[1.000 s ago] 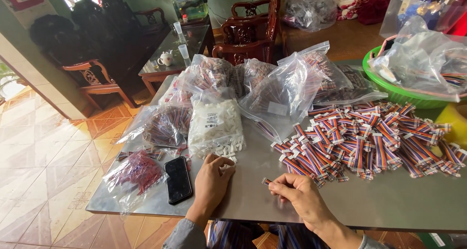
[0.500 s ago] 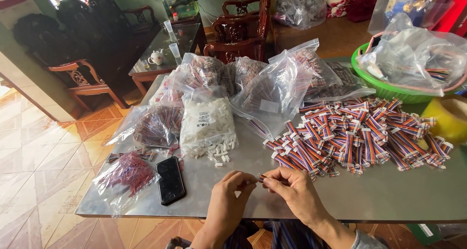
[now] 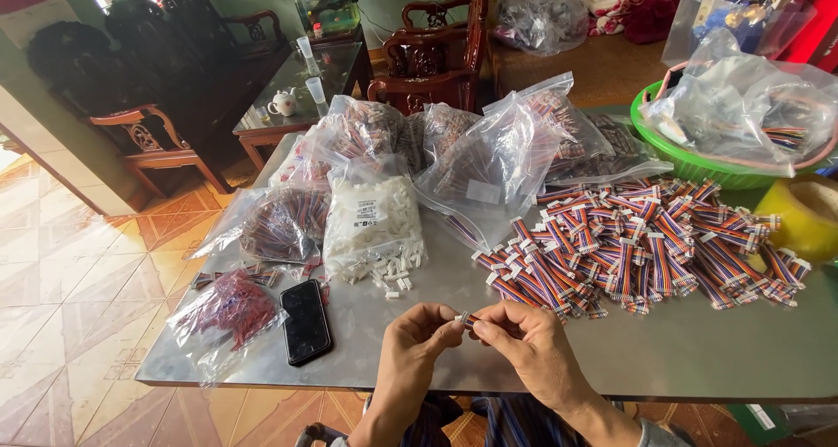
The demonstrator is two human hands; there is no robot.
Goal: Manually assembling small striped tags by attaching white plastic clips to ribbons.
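Both hands meet over the near edge of a grey table (image 3: pixel 681 351). My left hand (image 3: pixel 417 342) pinches a small white connector (image 3: pixel 463 318) at its fingertips. My right hand (image 3: pixel 528 347) grips a short multicoloured wire piece whose end touches that connector. A clear bag of white connectors (image 3: pixel 374 224) lies just beyond my left hand, with loose ones (image 3: pixel 384 277) spilled at its mouth. A broad heap of striped wire pieces (image 3: pixel 637 242) spreads to the right of my hands.
A black phone (image 3: pixel 305 320) lies left of my hands beside a bag of red parts (image 3: pixel 229 307). More clear bags (image 3: pixel 502 154) stand behind. A green basin (image 3: pixel 698 163) and a yellow tape roll (image 3: pixel 807 216) sit far right. Wooden chairs (image 3: pixel 144 137) stand beyond.
My left hand has come in from beside the phone toward the right hand. The two hands have closed together, and the connector and wire end now touch.
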